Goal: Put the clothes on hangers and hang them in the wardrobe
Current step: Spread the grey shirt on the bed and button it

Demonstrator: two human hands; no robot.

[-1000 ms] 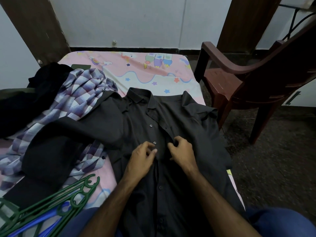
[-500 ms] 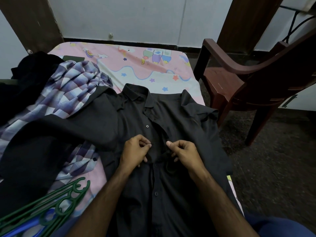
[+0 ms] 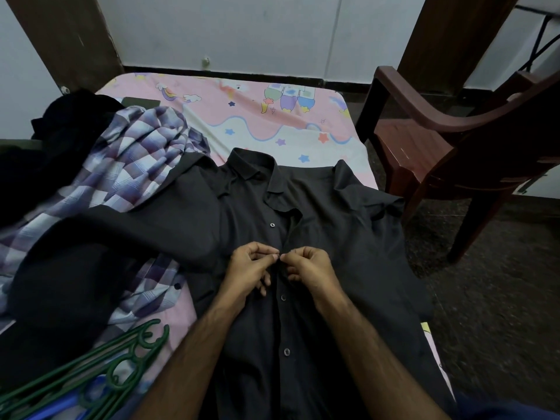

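Two hands meet at the middle of a dark grey shirt (image 3: 333, 237) spread face up on a bed (image 3: 272, 116) with a pink cartoon sheet. The left hand (image 3: 247, 272) and right hand (image 3: 309, 271) each pinch the shirt's front placket, fingers curled, fingertips nearly touching at a button. The collar points toward the far wall; the right sleeve reaches the bed's right edge. The left sleeve lies over a purple checked shirt (image 3: 130, 165), which sits against a heap of black clothes (image 3: 60, 131) at the left edge. Green hangers (image 3: 100, 371) lie stacked at the near left corner. A brown plastic chair (image 3: 454, 140) stands just beside the bed's right side. Bare sheet shows beyond the collar.
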